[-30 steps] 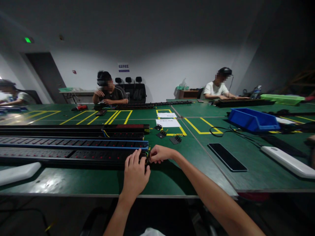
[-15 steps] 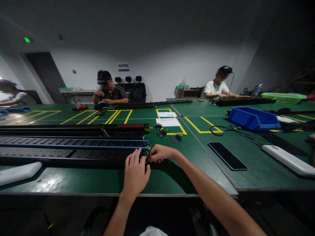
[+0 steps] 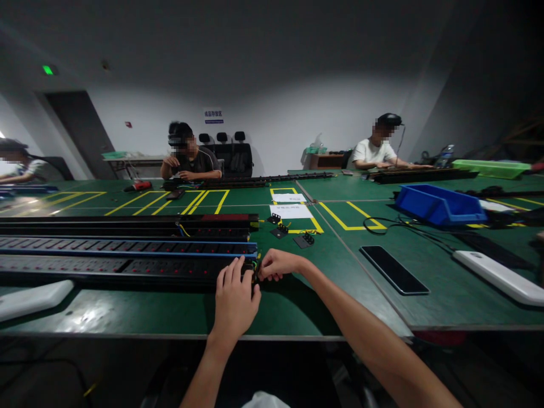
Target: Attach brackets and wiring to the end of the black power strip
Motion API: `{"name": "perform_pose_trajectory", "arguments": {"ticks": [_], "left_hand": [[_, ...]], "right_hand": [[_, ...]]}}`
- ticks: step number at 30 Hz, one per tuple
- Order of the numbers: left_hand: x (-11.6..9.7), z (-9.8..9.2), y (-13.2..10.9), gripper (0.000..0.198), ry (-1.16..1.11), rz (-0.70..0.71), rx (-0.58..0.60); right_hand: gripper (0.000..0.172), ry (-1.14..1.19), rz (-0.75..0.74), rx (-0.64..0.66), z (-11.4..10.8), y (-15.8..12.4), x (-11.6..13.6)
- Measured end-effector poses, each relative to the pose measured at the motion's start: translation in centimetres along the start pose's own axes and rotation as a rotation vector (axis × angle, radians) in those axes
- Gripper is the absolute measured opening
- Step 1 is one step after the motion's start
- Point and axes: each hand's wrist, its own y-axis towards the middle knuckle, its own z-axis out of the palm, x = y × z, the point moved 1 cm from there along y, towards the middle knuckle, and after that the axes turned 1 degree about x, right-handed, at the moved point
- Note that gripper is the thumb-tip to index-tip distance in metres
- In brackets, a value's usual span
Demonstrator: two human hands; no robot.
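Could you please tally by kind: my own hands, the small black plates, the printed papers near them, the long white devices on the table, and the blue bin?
Own hands: 2 (left hand, right hand)
Small black plates: 3
Printed papers: 2
Long white devices: 2
Blue bin: 1
Total: 10

Long black socket strip [image 3: 165, 268], lying crosswise, wires [image 3: 254, 264] at right end

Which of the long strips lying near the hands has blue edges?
The second strip from the front, just behind the nearest strip, where the left hand rests; the others look dark-edged.
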Motion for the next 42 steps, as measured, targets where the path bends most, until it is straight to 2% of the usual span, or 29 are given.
{"name": "perform_pose_trajectory", "arguments": {"ticks": [22, 31, 42], "left_hand": [[-0.1, -0.1, 0.1, 0.022, 0.015, -0.001, 0.016], [-0.1, 0.0, 0.0, 0.020, 0.002, -0.003, 0.004], [-0.1, 0.0, 0.0, 0.021, -0.012, -0.004, -0.009]], "right_hand": [[0.023, -0.048, -0.046, 0.006, 0.1, -0.6, 0.9], [0.041, -0.039, -0.044, 0.012, -0.1, -0.8, 1.1], [0.031, 0.029, 0.024, 0.016, 0.0, -0.6, 0.7]]}}
